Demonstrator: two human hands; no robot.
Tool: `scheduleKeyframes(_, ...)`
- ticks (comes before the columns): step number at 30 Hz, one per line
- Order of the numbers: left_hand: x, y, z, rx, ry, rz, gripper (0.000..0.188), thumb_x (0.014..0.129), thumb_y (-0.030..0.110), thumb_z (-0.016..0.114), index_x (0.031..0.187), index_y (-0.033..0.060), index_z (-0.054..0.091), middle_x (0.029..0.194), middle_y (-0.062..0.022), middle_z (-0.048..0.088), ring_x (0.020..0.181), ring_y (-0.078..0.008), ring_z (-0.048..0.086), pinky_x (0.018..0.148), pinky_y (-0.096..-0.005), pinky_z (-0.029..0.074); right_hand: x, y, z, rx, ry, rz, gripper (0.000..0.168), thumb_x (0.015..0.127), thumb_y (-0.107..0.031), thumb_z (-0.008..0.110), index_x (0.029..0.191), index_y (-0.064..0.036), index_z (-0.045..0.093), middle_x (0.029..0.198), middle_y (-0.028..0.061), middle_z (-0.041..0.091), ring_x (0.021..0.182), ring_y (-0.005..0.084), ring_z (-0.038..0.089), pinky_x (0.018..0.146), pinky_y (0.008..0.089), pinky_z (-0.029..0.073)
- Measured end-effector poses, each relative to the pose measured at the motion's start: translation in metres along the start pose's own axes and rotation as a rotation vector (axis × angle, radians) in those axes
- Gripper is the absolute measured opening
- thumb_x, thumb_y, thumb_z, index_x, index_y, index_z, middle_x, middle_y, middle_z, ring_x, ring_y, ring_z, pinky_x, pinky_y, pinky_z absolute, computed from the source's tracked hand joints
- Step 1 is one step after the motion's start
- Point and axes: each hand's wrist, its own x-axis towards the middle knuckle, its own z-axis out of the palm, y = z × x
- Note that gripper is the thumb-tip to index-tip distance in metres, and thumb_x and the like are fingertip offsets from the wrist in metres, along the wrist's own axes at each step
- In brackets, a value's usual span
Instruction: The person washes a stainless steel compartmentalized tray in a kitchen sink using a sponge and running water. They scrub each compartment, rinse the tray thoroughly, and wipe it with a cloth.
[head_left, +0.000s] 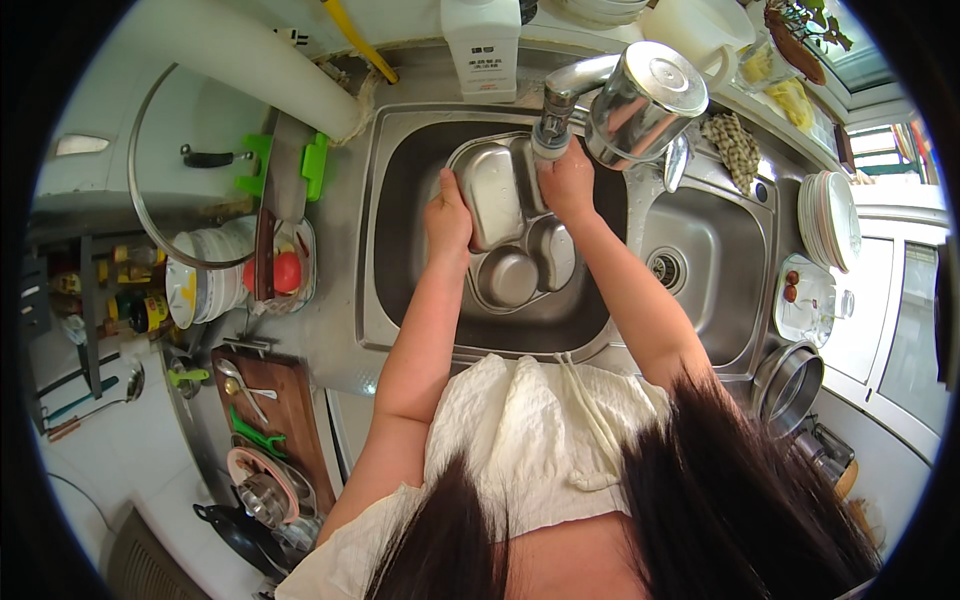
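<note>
A stainless steel compartment tray (491, 196) is held in the left basin of a double sink (420, 319). My left hand (448, 221) grips its left edge, thumb pointing up along the rim. At the upper right of the tray is my right hand (568, 184), right below the faucet spout (553, 139); its fingers are partly hidden by the spout. The tray has a large compartment, a round one and a curved one in sight, plus one partly covered by my right hand. Whether water is running is hard to tell.
A chrome cylinder (649, 105) on the faucet overhangs the sink. Behind stands a white detergent bottle (484, 52). A cleaver (283, 172) stands upright in a green holder at left, near a glass lid (161, 165). Stacked plates (829, 221) and metal bowls (787, 386) are at right.
</note>
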Motion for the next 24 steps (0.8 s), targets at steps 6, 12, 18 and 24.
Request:
scheduleKeyframes(6,-0.003,-0.002,0.007,0.064,0.016,0.058,0.059,0.091,0.049,0.039,0.064,-0.0021,0.055,0.062,-0.0063,0.052,0.061,-0.0149,0.044,0.06,-0.0318,0.039,-0.002,-0.005,0.005,0.029,-0.131,-0.169,0.019,0.08,-0.012,0.058,0.097,-0.003,0.059,0.106,0.0152,0.059,0.095,0.0338,0.056,0.079,0.0379,0.045)
scheduleKeyframes(12,-0.001,-0.003,0.008,-0.132,0.095,0.029,0.06,0.092,0.049,0.038,0.079,-0.0052,0.061,0.074,-0.0082,0.06,0.066,-0.0149,0.054,0.063,-0.0296,0.043,-0.024,-0.018,-0.018,0.091,-0.268,-0.301,0.025,0.081,-0.007,0.054,0.106,-0.001,0.055,0.123,0.0152,0.049,0.114,0.0327,0.045,0.093,0.0373,0.038)
scheduleKeyframes(18,-0.003,0.005,0.005,-0.156,0.047,0.0,0.06,0.091,0.05,0.038,0.08,-0.0046,0.06,0.076,-0.0088,0.059,0.071,-0.0147,0.053,0.066,-0.0294,0.043,-0.055,0.003,-0.002,0.083,-0.056,-0.074,0.029,0.084,-0.009,0.051,0.112,-0.002,0.053,0.127,0.019,0.043,0.117,0.0361,0.042,0.096,0.0392,0.036)
scheduleKeyframes(24,-0.013,-0.001,0.011,-0.032,0.049,0.04,0.059,0.092,0.049,0.037,0.073,-0.0035,0.058,0.068,-0.0066,0.055,0.067,-0.0142,0.048,0.063,-0.0298,0.041,-0.006,0.006,0.0,0.03,0.007,0.159,0.023,0.082,-0.011,0.05,0.102,-0.005,0.059,0.086,0.022,0.06,0.067,0.0367,0.058,0.066,0.0407,0.046)
